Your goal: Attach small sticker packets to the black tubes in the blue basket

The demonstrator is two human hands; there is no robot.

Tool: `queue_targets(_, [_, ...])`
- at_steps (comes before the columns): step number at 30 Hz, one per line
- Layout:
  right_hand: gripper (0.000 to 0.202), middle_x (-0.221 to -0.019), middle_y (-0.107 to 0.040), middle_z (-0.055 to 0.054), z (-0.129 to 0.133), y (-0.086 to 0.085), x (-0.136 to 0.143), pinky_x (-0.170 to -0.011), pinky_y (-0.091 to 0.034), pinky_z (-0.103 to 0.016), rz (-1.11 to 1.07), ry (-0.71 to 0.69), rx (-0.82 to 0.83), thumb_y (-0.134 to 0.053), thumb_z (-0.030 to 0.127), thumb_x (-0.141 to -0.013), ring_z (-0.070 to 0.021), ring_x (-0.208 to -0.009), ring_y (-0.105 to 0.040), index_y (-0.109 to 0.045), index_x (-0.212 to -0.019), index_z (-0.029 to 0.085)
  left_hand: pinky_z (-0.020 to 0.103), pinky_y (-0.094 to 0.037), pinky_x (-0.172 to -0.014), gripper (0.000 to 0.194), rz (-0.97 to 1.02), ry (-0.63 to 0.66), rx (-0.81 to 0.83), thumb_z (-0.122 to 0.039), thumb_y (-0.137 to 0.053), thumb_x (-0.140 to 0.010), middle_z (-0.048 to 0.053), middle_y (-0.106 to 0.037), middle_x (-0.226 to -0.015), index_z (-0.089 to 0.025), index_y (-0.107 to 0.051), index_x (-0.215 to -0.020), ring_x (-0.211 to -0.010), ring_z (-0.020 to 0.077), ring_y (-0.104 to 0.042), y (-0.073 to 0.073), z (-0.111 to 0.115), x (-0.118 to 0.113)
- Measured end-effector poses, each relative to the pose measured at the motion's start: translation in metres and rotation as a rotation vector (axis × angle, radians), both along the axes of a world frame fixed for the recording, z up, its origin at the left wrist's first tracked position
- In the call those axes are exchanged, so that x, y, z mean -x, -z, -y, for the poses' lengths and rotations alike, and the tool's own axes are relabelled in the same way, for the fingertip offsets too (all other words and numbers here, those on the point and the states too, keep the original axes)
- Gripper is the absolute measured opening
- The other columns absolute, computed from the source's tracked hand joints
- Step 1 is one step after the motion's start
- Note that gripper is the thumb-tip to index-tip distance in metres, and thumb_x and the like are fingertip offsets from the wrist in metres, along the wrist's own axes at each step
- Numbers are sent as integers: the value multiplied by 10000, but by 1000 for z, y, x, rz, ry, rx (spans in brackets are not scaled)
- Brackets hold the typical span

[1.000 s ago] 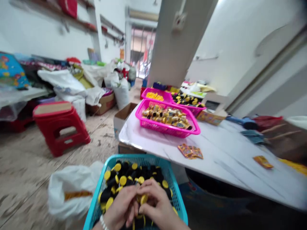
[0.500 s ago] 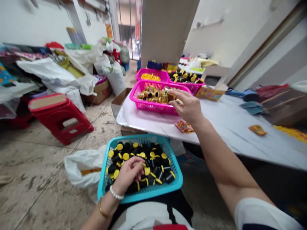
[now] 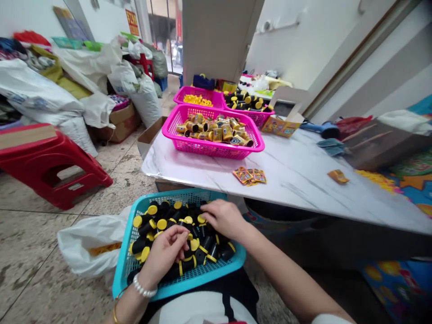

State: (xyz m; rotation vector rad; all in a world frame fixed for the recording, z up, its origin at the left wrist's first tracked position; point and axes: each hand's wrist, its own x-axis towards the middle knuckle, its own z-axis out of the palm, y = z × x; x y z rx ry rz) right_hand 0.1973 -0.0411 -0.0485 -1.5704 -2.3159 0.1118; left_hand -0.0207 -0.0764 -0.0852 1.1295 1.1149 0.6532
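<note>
Several black canisters (image 3: 213, 250) lie beneath the right grip (image 3: 223, 218).

Both hands were bare, slim-fingered. The left wrist wore a bracelet (image 3: 144, 286) of round, pearly white beads strung close together, and nearer along the same forearm sat a thin gold-coloured bangle (image 3: 115, 313). At the near right edge showed a bit of white sleeve (image 3: 332, 319). The top (image 3: 202, 308) was whitish, crossed by a narrow black strip (image 3: 227, 306) — with black cloth (image 3: 249, 285) over the lap.
</note>
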Motion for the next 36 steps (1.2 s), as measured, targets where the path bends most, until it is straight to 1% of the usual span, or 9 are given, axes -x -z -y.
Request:
queue_targets(3, [276,-986,-702,-94,-8,-28,-28,-851,-445,-314,-75,170,-252,-461,281,-939,-205,-924,-617,-669,-1094,186,180,-385,-433,394,-11,-44,-21,-524,-566,-821,-4,-598,-650,-149,-582,-941,-484,80,-505,-1,3,1])
queue_targets(7, [215,-885,-674,-91,-26,-37,-68,-782,-433,-350,-26,441,-542,-548,302,-885,-234,-863,-554,-720,-956,194,175,-364,-415,410,0,-89,-5,-534,-582,-803,-7,-593,-637,-149,-583,-942,-478,81,-493,0,5,4])
queue_targets(14, [167,-798,-640,-99,-45,-35,-87,-730,-425,-383,79,504,-459,-588,244,-821,-237,-775,-498,-696,-714,175,166,-362,-416,385,7,-105,25,-505,-620,-783,-9,-602,-630,-151,-593,-932,-478,76,-497,-1,1,2])
queue_targets(20, [205,-870,-634,-81,-47,-34,-92,-763,-452,-383,-106,410,-417,-608,320,-822,-219,-792,-546,-732,-923,193,170,-376,-417,375,20,-126,16,-503,-605,-794,-9,-606,-621,-153,-594,-927,-469,76,-498,-2,3,3])
queue_targets(25, [189,-777,-635,-73,-51,-35,-97,-745,-445,-403,-88,397,-456,-629,337,-819,-225,-760,-537,-753,-756,210,165,-362,-408,350,26,-139,8,-488,-612,-795,-10,-607,-618,-159,-600,-913,-460,73,-494,-2,3,3])
queue_targets(29, [150,-806,-643,-68,-34,-47,-75,-793,-445,-401,-178,404,-668,-656,335,-823,-224,-823,-545,-757,-833,224,172,-373,-422,324,63,-177,-43,-476,-595,-816,-7,-605,-614,-157,-602,-873,-463,73,-497,-10,2,2])
queue_targets(31, [106,-867,-646,-57,-18,-48,-48,-832,-445,-398,-215,312,-719,-684,309,-806,-219,-870,-557,-749,-860,245,181,-400,-451,315,94,-199,-84,-461,-592,-824,6,-622,-644,-152,-613,-880,-492,79,-514,-14,2,0])
queue_targets(33, [76,-910,-647,-43,1,-42,-15,-852,-448,-393,-211,149,-640,-692,265,-798,-212,-897,-572,-739,-857,266,198,-441,-506,312,122,-221,-126,-438,-606,-820,35,-660,-739,-148,-633,-933,-562,94,-551,-17,1,-3])
queue_targets(36, [132,-926,-661,-49,25,-19,30,-849,-458,-389,-192,-60,-423,-653,213,-821,-220,-925,-583,-726,-908,281,236,-497,-662,305,152,-240,-187,-384,-661,-784,61,-688,-903,-153,-656,-983,-737,133,-606,-18,0,-7])
